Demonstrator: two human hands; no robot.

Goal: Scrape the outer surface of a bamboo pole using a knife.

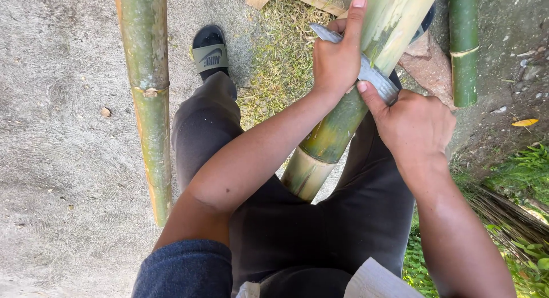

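1. A thick bamboo pole (343, 120) lies slanted between the person's knees, running from the lap up toward 1 o'clock.
2. The left hand (337, 58) is closed over the back of a flat metal blade (366, 69) laid across the pole, its forefinger stretched up along the pole.
3. The right hand (414, 126) is wrapped tight around the blade's other end at 3 o'clock of the pole, thumb pressing on the metal.
4. Above the blade the pole's skin looks pale and scraped; below it, toward the lap, the skin is green still, so my guess is that much of the peeling remains.
5. A second bamboo pole (150, 92) lies on the concrete ground (63, 132) at 9 o'clock, a third (463, 46) at 2 o'clock.
6. A sandalled foot (210, 52) rests at 11 o'clock beside a patch of grass (274, 58).
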